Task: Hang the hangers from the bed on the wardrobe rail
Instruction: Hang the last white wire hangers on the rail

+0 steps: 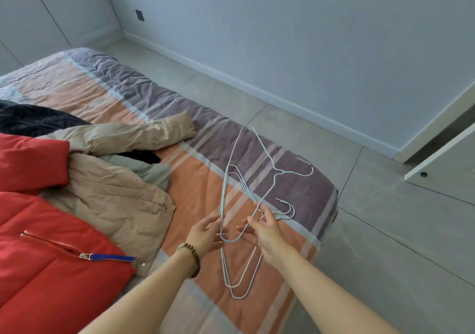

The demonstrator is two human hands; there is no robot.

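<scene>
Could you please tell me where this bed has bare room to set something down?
Free: the bed cover beyond the tan coat, toward the far end; a strip between coat and hangers. Crowded: red jacket and coat on the left, hangers along the right edge.

Just the one head-worn camera here, and it's looking forward and steeply down over the near corner of the bed with the orange, purple and grey striped cover (pixel 195 179). It's sitting close. Both forearms are reaching in from the bottom edge, with the left hand (pixel 205 233) and right hand (pixel 267 231) meeting over the bed at the pale blue wire hangers (pixel 232 286). Beyond the bed it's taking in the grey floor tiles (pixel 385 231) and the pale blue-grey wall (pixel 308 38).
</scene>
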